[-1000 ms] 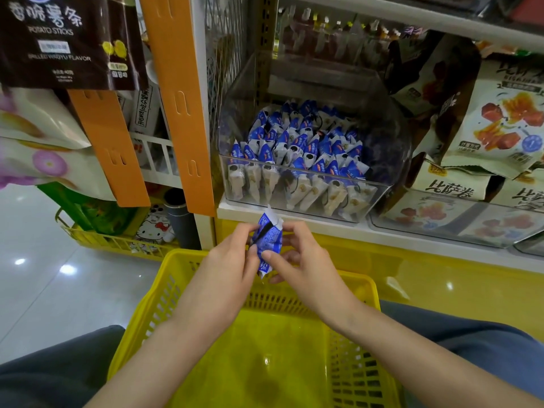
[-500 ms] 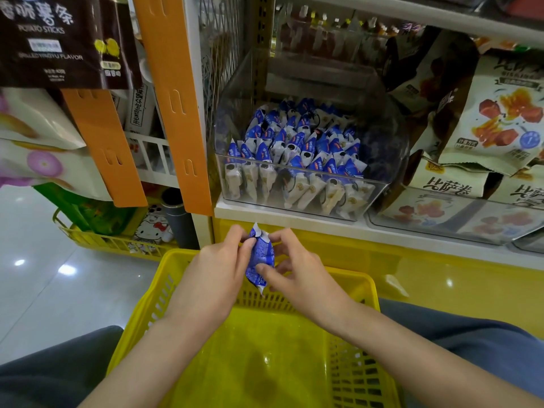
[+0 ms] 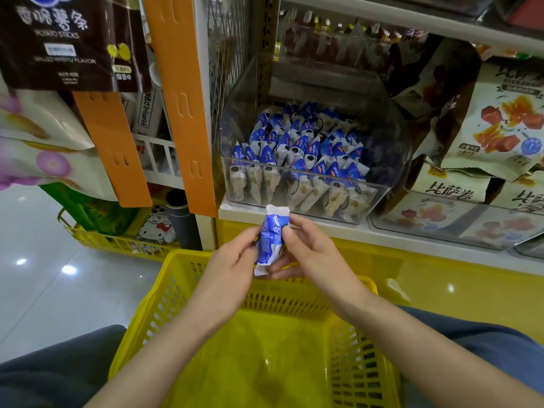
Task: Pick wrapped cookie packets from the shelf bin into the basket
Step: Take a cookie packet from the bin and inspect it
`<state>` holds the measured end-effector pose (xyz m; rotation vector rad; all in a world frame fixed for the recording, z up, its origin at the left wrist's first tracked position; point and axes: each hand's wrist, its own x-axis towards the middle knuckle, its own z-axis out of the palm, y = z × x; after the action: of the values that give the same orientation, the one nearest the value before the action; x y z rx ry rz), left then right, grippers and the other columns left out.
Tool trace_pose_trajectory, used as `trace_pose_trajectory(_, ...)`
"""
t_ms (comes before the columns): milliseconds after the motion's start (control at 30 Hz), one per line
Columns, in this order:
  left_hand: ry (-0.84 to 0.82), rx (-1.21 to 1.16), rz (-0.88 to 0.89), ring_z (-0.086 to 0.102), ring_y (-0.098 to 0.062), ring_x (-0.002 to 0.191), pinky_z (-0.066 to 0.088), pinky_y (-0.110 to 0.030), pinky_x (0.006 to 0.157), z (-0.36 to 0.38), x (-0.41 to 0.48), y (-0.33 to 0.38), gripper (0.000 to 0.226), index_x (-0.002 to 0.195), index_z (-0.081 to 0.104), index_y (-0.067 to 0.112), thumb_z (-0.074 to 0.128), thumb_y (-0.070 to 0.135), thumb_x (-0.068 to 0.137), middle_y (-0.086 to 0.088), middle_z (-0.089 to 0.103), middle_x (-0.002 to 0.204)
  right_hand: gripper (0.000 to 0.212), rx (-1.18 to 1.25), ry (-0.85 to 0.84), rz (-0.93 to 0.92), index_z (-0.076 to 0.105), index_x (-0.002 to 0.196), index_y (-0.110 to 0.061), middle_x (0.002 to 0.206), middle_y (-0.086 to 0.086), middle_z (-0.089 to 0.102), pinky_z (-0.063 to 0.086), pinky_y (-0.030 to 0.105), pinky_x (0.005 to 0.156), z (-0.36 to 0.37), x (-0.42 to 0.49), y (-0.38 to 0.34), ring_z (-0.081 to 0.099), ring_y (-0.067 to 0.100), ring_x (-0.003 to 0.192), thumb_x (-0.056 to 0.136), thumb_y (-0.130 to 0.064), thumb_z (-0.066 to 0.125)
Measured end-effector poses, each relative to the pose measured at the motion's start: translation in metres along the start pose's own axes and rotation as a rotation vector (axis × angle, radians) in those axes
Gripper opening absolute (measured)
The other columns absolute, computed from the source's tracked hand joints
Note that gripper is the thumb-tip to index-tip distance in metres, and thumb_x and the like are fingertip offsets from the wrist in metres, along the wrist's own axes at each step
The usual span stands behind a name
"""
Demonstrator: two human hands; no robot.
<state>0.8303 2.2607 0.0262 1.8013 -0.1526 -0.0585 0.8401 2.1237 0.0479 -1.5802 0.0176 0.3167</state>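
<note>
- Straightened since half a second ago, the cookie packet point(image 3: 272, 241) stands close to upright with its white crimped end on top. Before, it leaned to one side and sat lower against the far rim of the basket point(image 3: 259, 366).
- Both hands have come up with it, and the packet now hangs just above the basket's far rim, not yet over the middle of the basket.
- The left hand point(image 3: 232, 269) pinches the packet's left edge, thumb in front and fingers curled behind.
- The right hand point(image 3: 312, 257) grasps the other side, its thumb pressed on the blue face and its fingers tucked under the lower end.
- Neither hand has let go; the packet is held between the two and touches nothing else that I can see.
- Beyond the basket and higher up, the clear shelf bin point(image 3: 294, 184) holds many more of the blue and white packets point(image 3: 297, 142), standing in rows.
- On the part of the basket floor that shows between the forearms I see no packet, so this looks like an early pick.
- My reading is that the person is handling or checking the packet rather than dropping it.
- What remains for this packet is to bring it back over the basket and release it, then reach past the far rim to the bin again.
</note>
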Motion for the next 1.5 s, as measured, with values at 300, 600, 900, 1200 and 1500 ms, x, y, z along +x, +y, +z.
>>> trace_pose_trajectory(300,-0.112,-0.325,-0.119,0.066,-0.002,0.086,0.053,-0.018,0.067,0.008,-0.005,0.013,0.027,0.113,0.057,0.016,0.053,0.005,0.089,0.004,0.070,0.098,0.027,-0.020,0.156,-0.038,0.059,0.105,-0.002,0.090,0.008,0.067,0.051,0.016,0.065,-0.007,0.006,-0.009,0.061,0.010,0.073,0.083,-0.017,0.065)
trace_pose_trajectory(600,-0.044,-0.370,-0.184,0.065,0.002,0.091,0.047,-0.008,0.070,-0.001,-0.003,0.015,0.025,0.113,0.059,0.018,0.057,0.018,0.089,0.003,0.068,0.106,0.012,0.013,0.115,-0.023,0.063,0.089,-0.011,0.082,0.003,0.073,0.052,0.018,0.056,-0.010,0.007,-0.011,0.066,0.007,0.066,0.088,-0.022,0.060)
trace_pose_trajectory(900,0.088,-0.433,-0.194,0.064,0.009,0.075,0.045,-0.006,0.058,-0.008,0.005,0.031,0.006,0.093,0.058,0.029,0.055,0.024,0.091,0.012,0.068,0.092,0.013,-0.336,0.243,-0.463,0.057,0.102,-0.024,0.093,-0.003,0.070,0.053,0.021,0.075,-0.023,0.018,-0.048,0.067,0.008,0.088,0.089,-0.021,0.057)
trace_pose_trajectory(1200,0.196,-0.563,-0.247,0.059,0.015,0.056,0.041,-0.005,0.043,-0.017,0.016,0.039,0.014,0.104,0.054,0.017,0.054,0.023,0.092,0.007,0.062,0.086,0.022,-1.093,0.151,-0.089,0.062,0.108,-0.018,0.096,-0.005,0.060,0.040,0.013,0.074,-0.067,0.102,-0.095,0.055,0.005,0.083,0.090,-0.030,0.058)
trace_pose_trajectory(1500,0.258,-0.563,-0.299,0.067,-0.002,0.067,0.048,-0.011,0.048,-0.020,0.020,0.035,0.018,0.106,0.055,0.017,0.056,0.026,0.090,0.000,0.065,0.094,0.040,-1.236,0.089,0.017,0.067,0.084,0.003,0.085,0.022,0.065,0.041,0.026,0.058,-0.056,0.127,-0.092,0.059,0.026,0.073,0.084,-0.036,0.065)
